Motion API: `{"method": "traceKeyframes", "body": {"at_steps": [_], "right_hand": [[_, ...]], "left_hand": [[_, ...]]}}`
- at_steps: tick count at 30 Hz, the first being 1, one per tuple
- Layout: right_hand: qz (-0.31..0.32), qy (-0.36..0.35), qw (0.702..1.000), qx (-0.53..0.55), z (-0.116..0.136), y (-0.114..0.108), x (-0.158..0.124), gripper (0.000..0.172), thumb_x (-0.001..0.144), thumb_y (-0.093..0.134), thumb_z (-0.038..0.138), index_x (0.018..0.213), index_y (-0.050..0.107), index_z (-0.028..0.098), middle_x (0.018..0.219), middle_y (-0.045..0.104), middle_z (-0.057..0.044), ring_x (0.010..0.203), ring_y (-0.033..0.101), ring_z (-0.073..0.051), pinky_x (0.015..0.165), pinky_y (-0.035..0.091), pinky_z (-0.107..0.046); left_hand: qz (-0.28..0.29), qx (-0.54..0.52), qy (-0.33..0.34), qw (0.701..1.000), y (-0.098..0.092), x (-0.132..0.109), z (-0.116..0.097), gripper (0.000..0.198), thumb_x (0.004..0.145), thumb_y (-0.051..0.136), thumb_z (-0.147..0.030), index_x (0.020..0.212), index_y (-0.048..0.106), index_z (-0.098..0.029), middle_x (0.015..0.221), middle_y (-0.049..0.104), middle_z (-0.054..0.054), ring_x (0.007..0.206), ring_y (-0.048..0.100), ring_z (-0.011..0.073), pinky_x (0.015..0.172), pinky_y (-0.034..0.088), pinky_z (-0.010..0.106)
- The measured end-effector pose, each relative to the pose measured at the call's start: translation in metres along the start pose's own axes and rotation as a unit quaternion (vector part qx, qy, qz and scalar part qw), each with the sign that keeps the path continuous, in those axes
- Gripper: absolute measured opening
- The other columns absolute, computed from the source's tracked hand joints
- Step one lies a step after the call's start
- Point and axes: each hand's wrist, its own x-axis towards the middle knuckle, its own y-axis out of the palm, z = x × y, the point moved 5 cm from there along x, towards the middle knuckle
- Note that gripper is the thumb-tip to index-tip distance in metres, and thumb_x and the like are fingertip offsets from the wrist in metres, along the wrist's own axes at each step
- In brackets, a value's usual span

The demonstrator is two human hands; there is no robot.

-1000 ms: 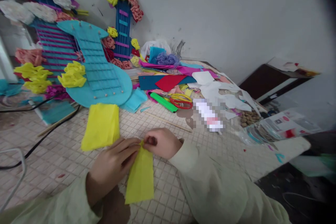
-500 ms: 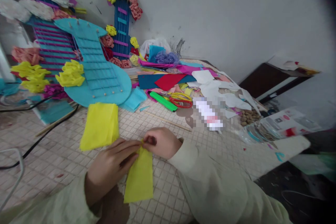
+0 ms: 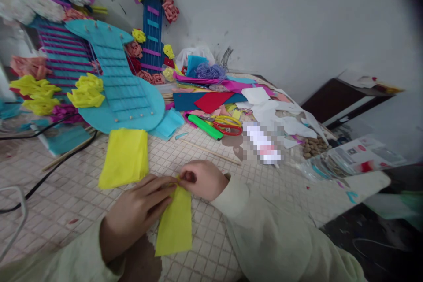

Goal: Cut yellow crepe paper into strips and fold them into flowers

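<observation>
A thin yellow paper strip (image 3: 175,229) lies on the tiled-pattern tabletop, its lower end towards me. At its far edge, the fingertips of my left hand (image 3: 137,213) are close together on the paper, with the thumb underneath them. My right hand (image 3: 206,180) is curled, thumb and forefinger pinching the same far edge, right beside the left fingertips. The edge looks slightly folded or rolled there, though the fingers cover most of it. Left of the strip, beyond my left hand, sits a stack of yellow paper sheets (image 3: 124,158).
Behind stand a light-blue guitar-shaped board (image 3: 125,92) and a dark-blue one (image 3: 152,31) with paper flowers. Red-handled scissors (image 3: 228,128), a green cutter (image 3: 205,127) and a thin stick (image 3: 211,152) lie ahead. A plastic bottle (image 3: 350,158) is at right; a black cable (image 3: 62,158) at left.
My left hand and wrist have shifted slightly to the left, fingertips still on the strip's far edge. The right hand's pinch looks the same.
</observation>
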Motion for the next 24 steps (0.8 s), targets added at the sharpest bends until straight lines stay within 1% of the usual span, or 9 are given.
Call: {"method": "traceKeyframes", "body": {"at_steps": [7,11,19,24], "right_hand": [[-0.018,-0.009,1.000,0.017,-0.0003,-0.0050,0.0009,0.006,0.069,0.060,0.011,0.070,0.062,0.017,0.063,0.056,0.003,0.057,0.048,-0.008,0.054,0.034,-0.019],[-0.006,-0.002,1.000,0.008,-0.0020,-0.0039,0.0017,0.007,0.067,0.063,0.012,0.071,0.063,0.017,0.063,0.055,0.003,0.057,0.047,-0.008,0.053,0.034,-0.019],[-0.005,-0.003,1.000,0.002,0.0007,-0.0034,0.0023,0.007,0.067,0.063,0.011,0.071,0.063,0.016,0.061,0.053,0.004,0.056,0.045,-0.008,0.053,0.033,-0.019],[-0.016,-0.034,0.999,0.010,0.0013,-0.0019,0.0022,0.013,0.066,0.062,0.008,0.076,0.064,0.017,0.065,0.053,0.004,0.056,0.045,-0.007,0.055,0.034,-0.019]], "left_hand": [[0.003,0.017,0.003,1.000,-0.0014,-0.0004,-0.0013,0.027,0.085,0.043,-0.019,0.108,0.057,-0.021,0.108,0.061,0.005,0.096,0.055,0.0179,0.085,0.047,0.034],[-0.001,0.024,0.004,1.000,-0.0007,-0.0011,-0.0009,0.026,0.086,0.043,-0.019,0.108,0.056,-0.021,0.109,0.060,0.006,0.096,0.055,0.0178,0.084,0.047,0.035],[-0.002,0.028,0.016,0.999,-0.0021,-0.0007,-0.0028,0.024,0.086,0.042,-0.019,0.105,0.057,-0.019,0.108,0.061,0.008,0.096,0.055,0.0180,0.084,0.048,0.036],[0.008,0.033,0.013,0.999,-0.0010,-0.0005,-0.0030,0.025,0.087,0.041,-0.018,0.107,0.057,-0.019,0.109,0.060,0.008,0.097,0.055,0.0182,0.083,0.048,0.036]]}}
